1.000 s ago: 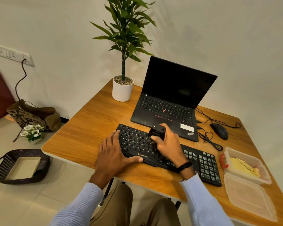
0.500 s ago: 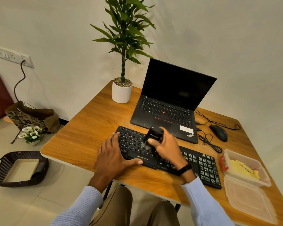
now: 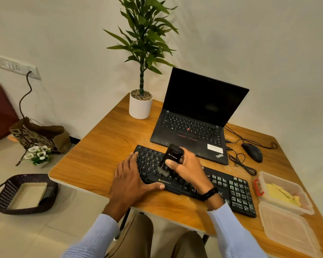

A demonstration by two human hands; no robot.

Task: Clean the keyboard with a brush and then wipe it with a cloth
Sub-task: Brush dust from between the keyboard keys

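Observation:
A black keyboard [image 3: 231, 190] lies across the front of the wooden table [image 3: 101, 155]. My left hand [image 3: 131, 181] rests flat on its left end, fingers straight, thumb along the front edge. My right hand [image 3: 188, 170] grips a small black brush [image 3: 171, 159] over the keyboard's left-middle keys; its bristles point down and touch the keys near the space bar. A yellow cloth [image 3: 280, 192] lies inside a clear plastic box [image 3: 304, 205] at the table's right edge.
An open black laptop [image 3: 194, 116] stands behind the keyboard, with a potted plant [image 3: 140, 105] to its left and a wired mouse [image 3: 252, 151] to its right. The box's lid [image 3: 287, 231] lies at the front right corner. A dark basket [image 3: 0, 200] sits on the floor, left.
My right hand has swept the brush down the keys toward the keyboard's front edge and tilted it. My left hand has stayed on the keyboard's left end.

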